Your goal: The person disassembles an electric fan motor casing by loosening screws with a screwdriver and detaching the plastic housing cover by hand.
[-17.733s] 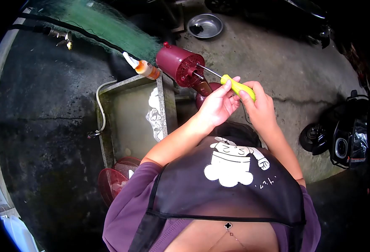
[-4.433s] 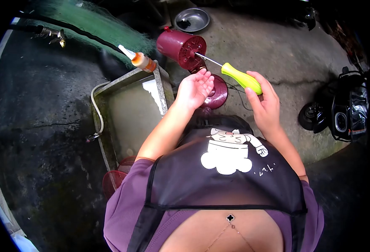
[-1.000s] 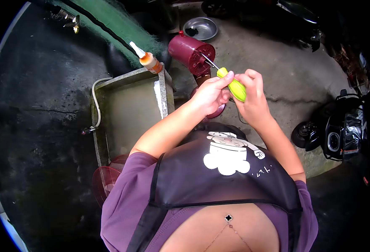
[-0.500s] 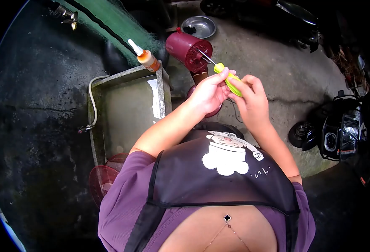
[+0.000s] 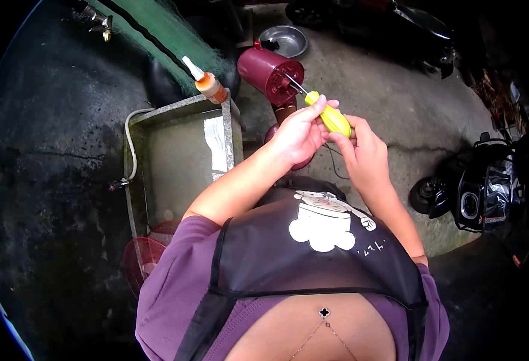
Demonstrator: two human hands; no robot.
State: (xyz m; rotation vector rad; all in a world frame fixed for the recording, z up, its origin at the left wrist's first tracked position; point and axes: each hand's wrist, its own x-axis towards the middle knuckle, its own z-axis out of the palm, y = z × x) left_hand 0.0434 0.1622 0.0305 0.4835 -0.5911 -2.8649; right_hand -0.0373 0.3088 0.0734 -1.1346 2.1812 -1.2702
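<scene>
A screwdriver with a yellow-green handle (image 5: 335, 122) points up and left, its metal shaft reaching the round face of a dark red cylindrical housing (image 5: 270, 72). My left hand (image 5: 302, 133) pinches the front of the handle between thumb and fingers. At the handle's rear end, my right hand (image 5: 365, 149) has its thumb and fingers around it. The housing lies tilted on a brown neck above a dark red round base (image 5: 303, 161), which my left hand partly hides. Where exactly the tip sits on the housing is too small to tell.
Left of my hands is a stone basin (image 5: 235, 135) holding cloudy water, with an orange-and-white bottle (image 5: 211, 89) on its corner. A metal bowl (image 5: 291, 41) lies behind the housing. Red mesh baskets (image 5: 139, 256) are at lower left, a black vehicle (image 5: 487, 192) at right.
Since the earlier views, my left hand has come back onto the screwdriver from near the housing. My right hand's fingers have shifted around the handle, and more of the handle shows now.
</scene>
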